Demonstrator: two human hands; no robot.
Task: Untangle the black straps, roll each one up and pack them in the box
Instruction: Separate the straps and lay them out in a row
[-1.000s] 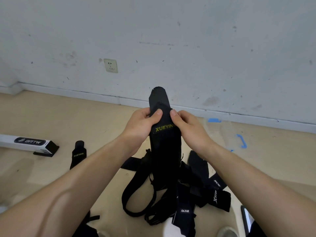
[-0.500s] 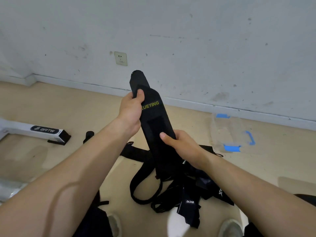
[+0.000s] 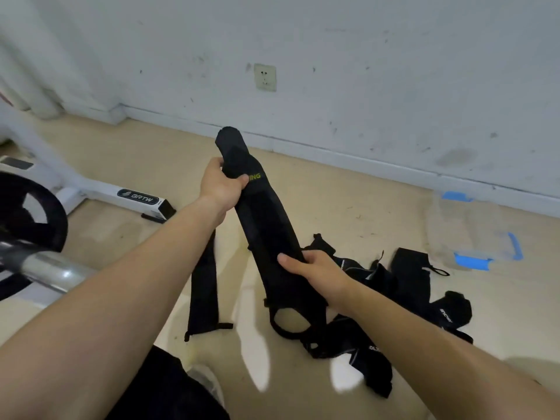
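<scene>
A long black strap [image 3: 266, 225] with yellow lettering stretches taut and slanted above the floor. My left hand [image 3: 219, 184] grips it near its upper end, just below the rounded tip. My right hand [image 3: 315, 269] holds it lower down, thumb across the front. Its lower end loops into a tangled pile of black straps [image 3: 372, 301] on the floor. Another black strap [image 3: 203, 292] lies flat by itself under my left forearm. A clear plastic box [image 3: 472, 234] with blue clips stands on the floor at the right, beyond the pile.
A white exercise machine base [image 3: 121, 197] marked BRTW runs along the floor at the left, with a black wheel [image 3: 33, 213] and a metal bar [image 3: 48, 268] in front of it. A wall with a socket [image 3: 265, 77] stands behind. My shoe [image 3: 206, 386] shows at the bottom.
My right hand slid down the strap away from my left hand, stretching it out. The view swung left, so the box and pile now sit farther right.
</scene>
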